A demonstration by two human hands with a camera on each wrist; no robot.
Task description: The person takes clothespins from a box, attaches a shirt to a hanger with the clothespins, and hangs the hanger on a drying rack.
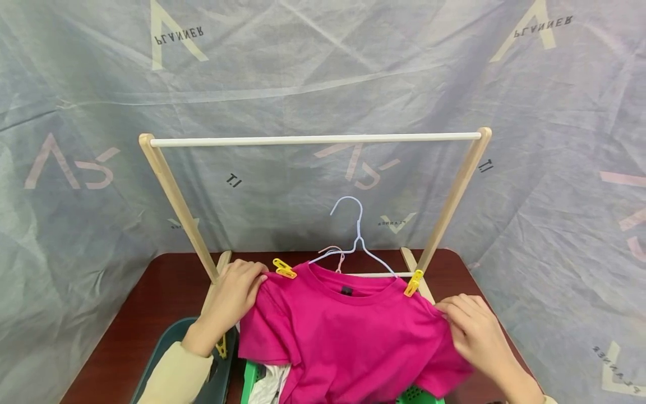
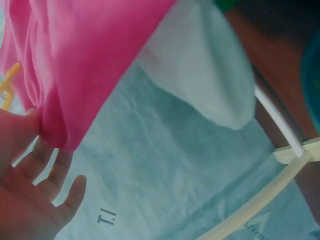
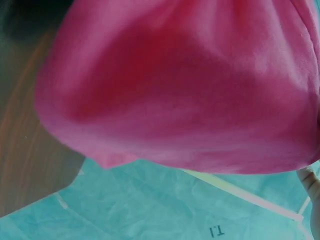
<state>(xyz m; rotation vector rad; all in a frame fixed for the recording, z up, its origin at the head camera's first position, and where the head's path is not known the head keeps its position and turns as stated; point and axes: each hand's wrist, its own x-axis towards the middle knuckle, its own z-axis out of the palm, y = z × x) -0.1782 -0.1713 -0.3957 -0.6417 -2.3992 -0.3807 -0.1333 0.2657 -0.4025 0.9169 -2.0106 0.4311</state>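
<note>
A magenta T-shirt (image 1: 348, 336) hangs spread between my two hands, with a pale wire hanger (image 1: 359, 227) inside its neck and the hook sticking up. Yellow clothespins clip both shoulders: a left clothespin (image 1: 285, 269) and a right clothespin (image 1: 413, 283). My left hand (image 1: 237, 292) pinches the shirt's left shoulder near the sleeve; in the left wrist view, thumb and fingers hold the fabric (image 2: 75, 75). My right hand (image 1: 471, 328) pinches the opposite shoulder. In the right wrist view the magenta cloth (image 3: 190, 100) fills most of the picture, and only a fingertip shows at the edge.
Behind the shirt stands a wooden rack with a white top rail (image 1: 318, 140) on a dark red table (image 1: 136, 303). A green basket (image 1: 249, 376) holding white cloth (image 1: 270, 384) sits under the shirt. To the left is a dark teal bin (image 1: 164, 348) with a yellow clothespin (image 1: 222, 347).
</note>
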